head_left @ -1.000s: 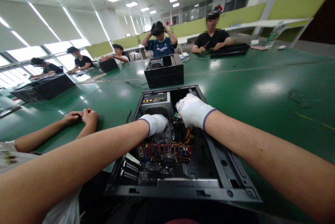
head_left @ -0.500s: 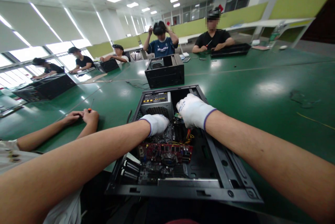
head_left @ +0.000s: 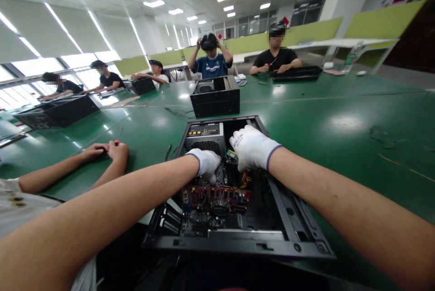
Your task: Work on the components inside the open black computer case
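An open black computer case (head_left: pixel 238 242) lies on its side in front of me, and both my hands, in white gloves, reach into it. My left hand (head_left: pixel 208 164) is closed, fingers bent down onto the motherboard (head_left: pixel 221 174) beside the power supply (head_left: pixel 205 139); its fingertips are hidden. Curled nearly into a fist, my right hand (head_left: pixel 253 147) is above the far right part of the case. A small green piece (head_left: pixel 232 156) shows just under its fingers; I cannot tell whether it is held. Nearer me, a red graphics card (head_left: pixel 215 198) sits across the motherboard.
At my left, another person's hands (head_left: pixel 108 148) hold an orange-handled screwdriver (head_left: pixel 117 142). Across the green table (head_left: pixel 306 118) stands another computer case (head_left: pixel 215 100), with a person behind it. Colored cables (head_left: pixel 245 178) lie by the graphics card. A thin yellow strip (head_left: pixel 408 168) lies at right.
My left hand has shifted slightly toward me and its fingers point further down. My right hand stays nearly in place. The view has shifted a little.
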The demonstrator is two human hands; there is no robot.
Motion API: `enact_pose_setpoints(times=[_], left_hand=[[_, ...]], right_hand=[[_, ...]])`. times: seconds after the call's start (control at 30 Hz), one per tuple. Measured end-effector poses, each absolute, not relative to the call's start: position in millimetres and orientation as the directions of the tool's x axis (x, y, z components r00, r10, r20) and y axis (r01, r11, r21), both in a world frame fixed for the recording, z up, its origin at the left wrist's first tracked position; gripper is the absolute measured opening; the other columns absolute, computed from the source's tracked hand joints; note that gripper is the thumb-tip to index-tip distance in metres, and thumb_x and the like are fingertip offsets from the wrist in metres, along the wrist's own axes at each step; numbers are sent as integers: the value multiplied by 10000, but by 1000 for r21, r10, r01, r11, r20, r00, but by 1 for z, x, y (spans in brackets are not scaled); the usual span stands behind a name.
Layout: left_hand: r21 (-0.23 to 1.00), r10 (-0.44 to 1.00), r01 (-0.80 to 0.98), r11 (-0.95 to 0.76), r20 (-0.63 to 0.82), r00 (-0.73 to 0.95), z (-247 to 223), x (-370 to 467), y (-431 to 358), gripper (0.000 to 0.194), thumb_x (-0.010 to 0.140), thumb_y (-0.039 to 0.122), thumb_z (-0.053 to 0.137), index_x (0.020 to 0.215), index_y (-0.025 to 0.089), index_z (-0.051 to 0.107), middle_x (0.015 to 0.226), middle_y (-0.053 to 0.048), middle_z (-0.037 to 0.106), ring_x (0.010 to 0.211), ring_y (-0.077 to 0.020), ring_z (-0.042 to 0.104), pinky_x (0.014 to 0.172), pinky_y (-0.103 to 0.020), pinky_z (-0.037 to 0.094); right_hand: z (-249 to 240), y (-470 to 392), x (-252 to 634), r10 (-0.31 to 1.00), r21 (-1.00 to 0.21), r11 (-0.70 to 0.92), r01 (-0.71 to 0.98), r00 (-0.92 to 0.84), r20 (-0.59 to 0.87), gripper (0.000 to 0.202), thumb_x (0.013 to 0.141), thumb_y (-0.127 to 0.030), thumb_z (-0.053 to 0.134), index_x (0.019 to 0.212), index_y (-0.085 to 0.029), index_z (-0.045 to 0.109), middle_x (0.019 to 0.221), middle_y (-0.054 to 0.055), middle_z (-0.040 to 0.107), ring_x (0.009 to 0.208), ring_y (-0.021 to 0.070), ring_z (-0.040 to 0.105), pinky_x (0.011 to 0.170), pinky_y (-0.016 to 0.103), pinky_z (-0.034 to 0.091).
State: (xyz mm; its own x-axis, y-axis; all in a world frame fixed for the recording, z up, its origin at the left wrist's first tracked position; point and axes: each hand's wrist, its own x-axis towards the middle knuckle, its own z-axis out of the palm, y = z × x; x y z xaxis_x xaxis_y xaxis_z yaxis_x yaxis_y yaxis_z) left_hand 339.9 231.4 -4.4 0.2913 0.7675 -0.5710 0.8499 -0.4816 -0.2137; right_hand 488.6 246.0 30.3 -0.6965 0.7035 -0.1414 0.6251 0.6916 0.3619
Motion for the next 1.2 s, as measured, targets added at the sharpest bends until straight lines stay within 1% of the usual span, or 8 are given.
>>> enact_pose_setpoints(times=[0.17,0.47,0.63,0.77,0.87,0.93,1.0,1.2], left_hand=[[-192,830,880,-434,-465,308,17,331,221,776,661,502,805,1298,122,574,1290,-208,666,1160,-362,662,953,-422,557],[-16,891,907,-422,-192,411,60,297,153,352,892,460,464,1105,198,562,1086,-104,721,995,-273,700,857,-355,543],[77,898,897,-434,-42,438,60,293,122,167,918,338,424,971,226,535,1008,-68,701,929,-237,683,830,-342,512],[120,889,881,-457,58,454,60,297,95,224,994,374,359,922,238,522,909,-34,671,848,-213,661,785,-340,500],[159,871,858,-489,133,472,59,295,76,270,1023,411,331,947,243,528,946,-34,662,871,-206,650,796,-345,504],[197,870,850,-488,187,456,57,290,65,253,1018,413,358,954,245,537,975,-40,660,897,-202,646,819,-347,513],[222,868,847,-482,252,428,54,282,55,229,1003,405,395,929,249,546,953,-43,661,865,-196,645,788,-347,525],[200,820,852,-484,444,361,25,257,32,135,906,357,486,919,319,615,844,-63,665,779,-230,670,679,-392,593]], right_hand=[[35,243,493,694,335,703,628,-708,-129,840,565,-670,742,1196,-120,676,1133,182,673,1028,336,650,907,452,465],[32,224,478,590,201,803,561,-797,-133,760,604,-591,767,1201,-135,653,1127,161,670,970,312,672,810,384,530],[31,224,477,589,103,808,581,-785,-190,806,708,-606,731,1321,-102,594,1231,188,663,1087,326,660,905,380,522],[46,211,506,590,54,804,592,-806,59,766,839,-643,601,1394,-118,551,1320,194,631,1203,326,604,1018,421,474],[45,198,546,734,51,631,774,-617,284,811,873,-651,538,1452,-85,492,1436,250,539,1334,377,501,1098,509,411],[34,193,574,817,-19,524,851,-496,294,727,905,-592,491,1449,-110,506,1407,260,562,1292,382,549,1036,525,471],[19,191,595,811,-85,577,812,-557,180,600,881,-512,503,1378,-189,596,1414,235,569,1260,382,585,987,509,514],[5,186,591,845,-398,532,747,-443,299,528,970,-450,316,1435,-305,519,1410,115,598,1271,293,592,1022,436,516]])
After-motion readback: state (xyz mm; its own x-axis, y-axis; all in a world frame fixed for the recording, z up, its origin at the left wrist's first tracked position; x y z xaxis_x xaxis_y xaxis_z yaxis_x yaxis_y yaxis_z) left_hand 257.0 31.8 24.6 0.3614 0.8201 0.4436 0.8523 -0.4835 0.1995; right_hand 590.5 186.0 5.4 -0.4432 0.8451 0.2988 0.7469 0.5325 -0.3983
